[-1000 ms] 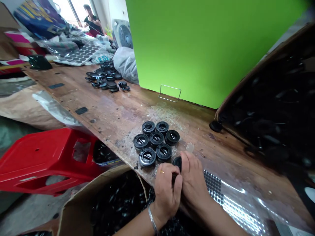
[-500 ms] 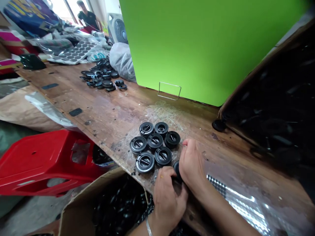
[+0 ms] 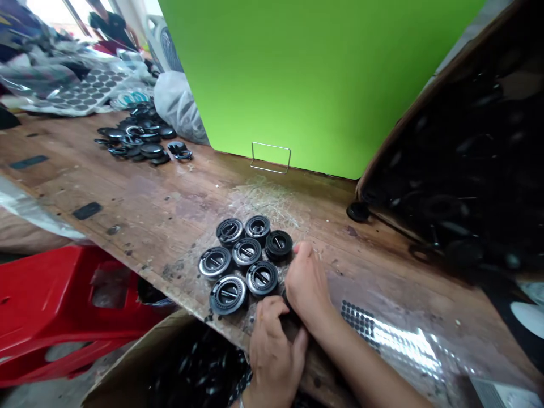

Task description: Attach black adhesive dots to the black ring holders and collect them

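Several black round plastic parts (image 3: pixel 246 252) sit in a tight cluster on the wooden table, each with a ribbed ring and a bar across its centre. My right hand (image 3: pixel 309 280) is just right of the cluster, its fingers curled and closed. Nearer to me, at the table's front edge, my left hand (image 3: pixel 274 345) has bent fingers facing the right one. Between the two hands is another black round part, almost wholly hidden by the fingers; both hands seem to grip it.
A green panel (image 3: pixel 297 85) stands behind. At right is a large box of black parts (image 3: pixel 459 141); another open carton (image 3: pixel 127 351) is below the edge. A red stool (image 3: pixel 38 306) stands left. A black pile (image 3: pixel 140 136) and dotted sheet (image 3: pixel 361 323) lie on the table.
The view has shifted, so the cluster and hands appear further left. The hands stay together beside the cluster, and the part between them is now more hidden.
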`<state>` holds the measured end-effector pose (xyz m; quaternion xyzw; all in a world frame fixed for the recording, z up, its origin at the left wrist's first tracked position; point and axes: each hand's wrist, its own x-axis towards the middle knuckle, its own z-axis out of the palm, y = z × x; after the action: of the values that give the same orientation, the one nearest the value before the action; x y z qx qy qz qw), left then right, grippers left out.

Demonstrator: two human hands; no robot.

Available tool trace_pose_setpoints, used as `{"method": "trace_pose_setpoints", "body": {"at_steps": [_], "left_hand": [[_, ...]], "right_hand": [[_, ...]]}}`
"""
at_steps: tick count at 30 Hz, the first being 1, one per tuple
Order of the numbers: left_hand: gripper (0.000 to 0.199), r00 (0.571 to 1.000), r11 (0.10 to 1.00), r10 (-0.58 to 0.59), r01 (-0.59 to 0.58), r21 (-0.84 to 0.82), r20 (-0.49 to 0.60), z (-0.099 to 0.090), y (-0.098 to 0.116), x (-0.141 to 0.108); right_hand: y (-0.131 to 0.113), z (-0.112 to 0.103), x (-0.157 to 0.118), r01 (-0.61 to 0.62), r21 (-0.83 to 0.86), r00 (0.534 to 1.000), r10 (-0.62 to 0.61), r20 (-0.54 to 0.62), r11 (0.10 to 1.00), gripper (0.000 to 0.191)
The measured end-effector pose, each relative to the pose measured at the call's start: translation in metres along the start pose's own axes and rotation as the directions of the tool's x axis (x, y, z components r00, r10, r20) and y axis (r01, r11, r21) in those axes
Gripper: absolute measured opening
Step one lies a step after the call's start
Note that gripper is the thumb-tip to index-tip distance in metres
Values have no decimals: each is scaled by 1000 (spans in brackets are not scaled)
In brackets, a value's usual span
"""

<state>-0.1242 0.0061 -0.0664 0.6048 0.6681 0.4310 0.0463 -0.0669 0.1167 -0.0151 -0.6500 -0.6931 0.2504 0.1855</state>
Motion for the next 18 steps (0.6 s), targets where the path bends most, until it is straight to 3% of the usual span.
{"method": "trace_pose_setpoints", "body": {"at_steps": [7,13,18], "left_hand": [[2,990,996,-17,4,91,138,1,-2,1],[25,997,995,61,-64,75,44,5,-8,13],[43,995,994,88,-85,64,-46,9,-7,19]], "right_hand": [[11,5,3,-8,224,991,39,-132,975,31],[4,-1,5,175,419,934,-16,-356,891,25],[34,-22,-31,304,445,879,-68,-472,842,23]]}}
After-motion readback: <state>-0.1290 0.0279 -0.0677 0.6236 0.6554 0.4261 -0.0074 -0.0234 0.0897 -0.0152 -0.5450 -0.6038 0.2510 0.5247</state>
